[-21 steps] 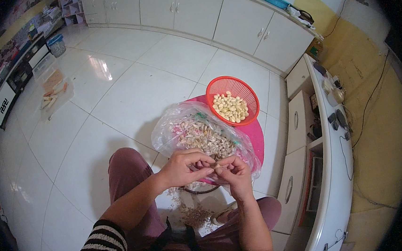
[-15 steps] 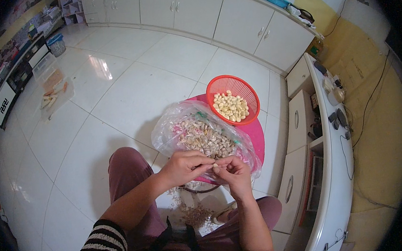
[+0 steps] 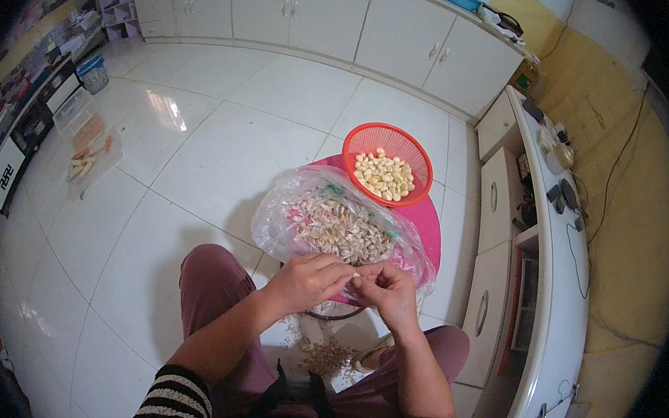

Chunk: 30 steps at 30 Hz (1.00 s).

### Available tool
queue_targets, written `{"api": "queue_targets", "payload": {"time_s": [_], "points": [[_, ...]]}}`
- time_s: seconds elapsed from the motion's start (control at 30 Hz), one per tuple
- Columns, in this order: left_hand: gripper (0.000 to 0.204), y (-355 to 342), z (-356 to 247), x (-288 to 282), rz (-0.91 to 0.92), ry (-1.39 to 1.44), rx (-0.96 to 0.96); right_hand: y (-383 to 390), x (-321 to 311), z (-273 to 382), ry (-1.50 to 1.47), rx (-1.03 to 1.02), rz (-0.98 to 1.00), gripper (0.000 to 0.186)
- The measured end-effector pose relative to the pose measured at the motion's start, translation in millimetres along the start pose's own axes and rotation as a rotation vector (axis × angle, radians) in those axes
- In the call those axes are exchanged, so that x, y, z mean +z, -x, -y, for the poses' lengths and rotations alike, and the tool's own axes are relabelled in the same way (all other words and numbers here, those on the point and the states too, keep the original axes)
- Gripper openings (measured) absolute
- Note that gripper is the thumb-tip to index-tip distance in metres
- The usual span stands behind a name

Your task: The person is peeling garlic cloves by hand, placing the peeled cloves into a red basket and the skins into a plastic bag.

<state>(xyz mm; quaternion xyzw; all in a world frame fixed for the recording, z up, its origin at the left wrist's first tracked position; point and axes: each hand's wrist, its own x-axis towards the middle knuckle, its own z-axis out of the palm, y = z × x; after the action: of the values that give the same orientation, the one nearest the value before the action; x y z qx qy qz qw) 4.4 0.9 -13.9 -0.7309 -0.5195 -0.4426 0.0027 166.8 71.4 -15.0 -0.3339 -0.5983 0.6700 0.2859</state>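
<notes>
My left hand (image 3: 309, 280) and my right hand (image 3: 386, 291) meet fingertip to fingertip over the near edge of a clear plastic bag (image 3: 270, 210). Between them is a small pale garlic clove (image 3: 355, 276), pinched by the right thumb and forefinger. The left fingers are closed at its other side and partly cover it. Unpeeled garlic cloves (image 3: 340, 228) and loose skins lie in the opened bag. Just beyond stands a red mesh basket (image 3: 426, 158) holding peeled cloves (image 3: 384, 177). Bag and basket both rest on a round pink stool top (image 3: 427, 221).
Garlic skins (image 3: 326, 356) litter the floor between my knees. White drawers (image 3: 483, 299) run along the right, and low cabinets (image 3: 327, 21) line the far wall. A clear container (image 3: 102, 149) and a small bin (image 3: 93, 75) stand at far left.
The left hand has shifted slightly nearer to me, its fingers bent a little more around the clove. Bag and basket stay where they were.
</notes>
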Motion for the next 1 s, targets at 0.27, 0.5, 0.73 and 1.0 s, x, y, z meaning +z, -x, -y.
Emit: {"api": "queue_targets", "payload": {"time_s": [0.27, 0.5, 0.73, 1.0], "points": [[0.021, 0.0, -1.4, 0.2, -0.001, -0.057, 0.016, -1.9, -0.9, -3.9, -0.028, -0.006, -0.003, 0.012], [0.015, -0.3, 0.5, 1.8, -0.026, -0.066, -0.024, -1.3, 4.5, -5.4, -0.044, -0.031, -0.037, 0.012], [0.008, -1.5, 1.4, 0.7, 0.005, 0.222, -0.276, -0.6, 6.4, -4.1, -0.173, -0.004, -0.011, 0.013], [0.007, -1.7, -2.9, -0.9, 0.047, 0.506, -0.577, -1.3, 3.9, -7.6, 0.280, -0.291, -0.102, 0.019]]}}
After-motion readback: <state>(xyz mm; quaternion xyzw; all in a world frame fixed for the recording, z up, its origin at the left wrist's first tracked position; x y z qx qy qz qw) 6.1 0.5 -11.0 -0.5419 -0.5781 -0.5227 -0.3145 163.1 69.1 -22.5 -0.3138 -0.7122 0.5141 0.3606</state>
